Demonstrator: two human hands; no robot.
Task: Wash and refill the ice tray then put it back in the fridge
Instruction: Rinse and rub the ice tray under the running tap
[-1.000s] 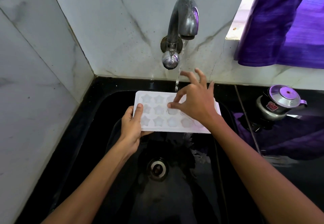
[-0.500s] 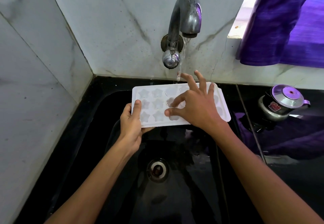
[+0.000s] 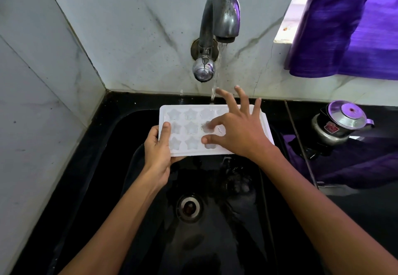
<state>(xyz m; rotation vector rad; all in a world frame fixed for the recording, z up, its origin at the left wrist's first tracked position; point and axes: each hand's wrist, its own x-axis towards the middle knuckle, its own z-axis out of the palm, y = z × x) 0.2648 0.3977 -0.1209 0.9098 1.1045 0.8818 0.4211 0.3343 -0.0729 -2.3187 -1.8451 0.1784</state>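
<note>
A white ice tray [image 3: 187, 132] with star-shaped cells is held level over the black sink [image 3: 120, 137], under the wall tap [image 3: 217, 14]. Water runs from the spout in a thin stream onto the tray's far edge. My left hand [image 3: 158, 149] grips the tray's left end, thumb on top. My right hand [image 3: 239, 128] lies over the tray's right half with fingers spread, its index fingertip pressed into a middle cell and its thumb on the front row. The right part of the tray is hidden under that hand.
The drain [image 3: 189, 207] sits in the wet basin below the tray. A small steel kettle [image 3: 338, 124] stands on the black counter at the right. A purple cloth [image 3: 344, 27] hangs from the window ledge above it. Marble tiles close the left and back.
The tray has shifted slightly, and my right index finger has moved to rub a middle cell. The left hand keeps the same hold on the left end.
</note>
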